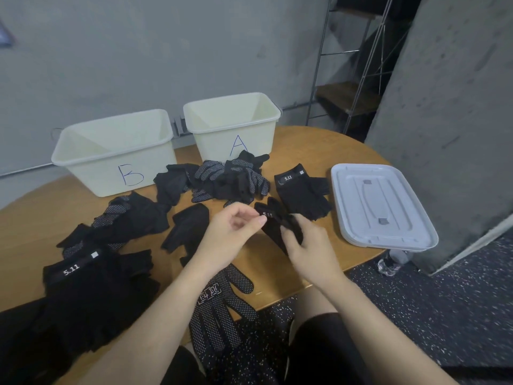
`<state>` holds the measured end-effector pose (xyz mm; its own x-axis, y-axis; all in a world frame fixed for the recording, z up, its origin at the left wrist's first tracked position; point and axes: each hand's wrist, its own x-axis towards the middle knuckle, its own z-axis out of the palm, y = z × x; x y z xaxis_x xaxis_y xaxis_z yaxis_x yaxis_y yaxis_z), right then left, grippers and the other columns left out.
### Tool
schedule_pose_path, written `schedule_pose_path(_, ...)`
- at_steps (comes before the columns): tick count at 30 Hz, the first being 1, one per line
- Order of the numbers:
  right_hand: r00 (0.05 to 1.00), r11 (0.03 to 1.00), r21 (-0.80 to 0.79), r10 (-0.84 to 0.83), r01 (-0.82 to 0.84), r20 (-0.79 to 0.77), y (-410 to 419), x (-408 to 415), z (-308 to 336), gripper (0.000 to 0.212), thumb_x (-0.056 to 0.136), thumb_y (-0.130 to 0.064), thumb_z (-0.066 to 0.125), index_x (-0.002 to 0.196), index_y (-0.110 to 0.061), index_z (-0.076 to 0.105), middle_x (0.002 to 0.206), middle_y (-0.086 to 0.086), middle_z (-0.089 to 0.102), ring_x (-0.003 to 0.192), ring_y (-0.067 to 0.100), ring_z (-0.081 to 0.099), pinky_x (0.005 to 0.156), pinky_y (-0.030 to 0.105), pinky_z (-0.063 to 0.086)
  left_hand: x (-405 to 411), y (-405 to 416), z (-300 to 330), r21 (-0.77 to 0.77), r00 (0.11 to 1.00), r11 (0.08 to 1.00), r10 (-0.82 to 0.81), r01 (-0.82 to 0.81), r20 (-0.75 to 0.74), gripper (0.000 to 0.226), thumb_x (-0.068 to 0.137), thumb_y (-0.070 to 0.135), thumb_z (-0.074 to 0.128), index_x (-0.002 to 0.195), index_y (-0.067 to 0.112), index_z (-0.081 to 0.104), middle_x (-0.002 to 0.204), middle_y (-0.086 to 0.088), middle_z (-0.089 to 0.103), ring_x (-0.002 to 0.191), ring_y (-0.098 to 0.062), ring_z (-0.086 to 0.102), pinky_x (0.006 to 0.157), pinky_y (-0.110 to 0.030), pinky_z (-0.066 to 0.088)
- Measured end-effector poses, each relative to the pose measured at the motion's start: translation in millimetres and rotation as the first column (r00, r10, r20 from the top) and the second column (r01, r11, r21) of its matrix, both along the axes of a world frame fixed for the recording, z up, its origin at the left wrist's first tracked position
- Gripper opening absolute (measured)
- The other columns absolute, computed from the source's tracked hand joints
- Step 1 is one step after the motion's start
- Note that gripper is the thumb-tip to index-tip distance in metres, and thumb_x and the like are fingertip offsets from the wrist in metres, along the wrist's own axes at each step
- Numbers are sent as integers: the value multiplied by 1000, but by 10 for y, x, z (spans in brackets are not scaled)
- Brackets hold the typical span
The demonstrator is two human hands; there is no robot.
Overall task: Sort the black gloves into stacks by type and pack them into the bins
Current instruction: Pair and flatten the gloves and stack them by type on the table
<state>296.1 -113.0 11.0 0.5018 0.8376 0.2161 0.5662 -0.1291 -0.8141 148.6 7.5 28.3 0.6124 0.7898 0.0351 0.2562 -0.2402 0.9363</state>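
Black gloves lie scattered on a round wooden table (327,151). Over its middle my right hand (308,245) grips a black fingerless glove marked 5.11 (270,220), and my left hand (233,229) pinches that glove's cuff edge. A stack of 5.11 fingerless gloves (83,290) sits at the near left. Another 5.11 glove (302,190) lies right of centre. Dotted gloves are piled (233,176) in front of bin A (233,123). One dotted glove (222,307) hangs over the near table edge. Bin B (111,151) stands at the back left. Both bins look empty.
A grey plastic lid (380,207) lies on the table's right side. More mixed gloves (127,218) lie at the left centre. A concrete pillar (449,107) rises at the right, with a metal shelf (352,79) behind it. A plastic bottle (391,262) lies on the floor.
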Motion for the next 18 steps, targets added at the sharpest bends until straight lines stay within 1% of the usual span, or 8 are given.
schedule_pose_path(2,991,998,10,56,-55,-124,-26,89,182,12,104,-21,55,101,-22,67,86,-7,70,81,6,65,64,21,49,18,68,18,-2,999,1000,-31,31,-37,42,85,37,82,122,31,62,118,16,66,107,-1,63,95,-24,52)
schedule_pose_path(3,982,996,11,85,-84,-170,-42,128,265,14,105,-23,54,105,-21,68,92,-9,72,89,3,66,69,17,51,31,91,43,-22,996,997,-70,69,-61,55,83,39,84,130,34,56,127,18,62,115,0,60,101,-28,51)
schedule_pose_path(5,952,988,21,154,-154,-266,-79,194,406,16,106,-24,53,110,-22,69,99,-14,73,100,-2,66,74,11,50,65,100,91,-60,985,986,-162,158,-68,66,81,44,85,138,34,54,134,16,63,125,-3,58,110,-40,49)
schedule_pose_path(7,908,977,41,209,-208,-363,-122,246,516,19,106,-23,54,113,-19,71,104,-13,75,103,1,68,78,12,51,110,69,139,-114,973,968,-229,226,-14,54,83,44,82,131,30,63,129,10,70,124,-12,63,110,-48,50)
schedule_pose_path(9,876,972,66,231,-225,-424,-166,292,586,22,105,-24,54,115,-18,72,108,-9,76,105,6,70,81,17,54,154,6,205,-165,968,954,-242,249,59,35,91,30,78,124,26,69,122,6,74,118,-15,68,107,-48,52)
schedule_pose_path(10,860,973,82,231,-218,-455,-182,316,600,22,105,-25,54,115,-18,73,110,-7,77,106,8,70,83,20,56,180,-11,216,-187,968,950,-238,250,84,30,93,26,76,122,24,71,120,5,76,116,-16,70,106,-48,53)
schedule_pose_path(14,811,983,97,185,-158,-555,-191,439,576,24,105,-26,55,117,-16,73,113,-2,77,109,14,71,91,30,56,314,-57,255,-253,962,931,-238,265,132,25,97,27,68,121,20,71,116,1,77,111,-17,72,101,-45,56)
schedule_pose_path(18,828,993,36,114,-113,-549,-142,583,507,23,104,-32,58,112,-17,74,108,-3,78,104,12,73,85,27,55,539,-79,211,-270,973,942,-154,197,172,23,103,26,62,121,15,71,114,-1,77,109,-18,73,99,-41,57)
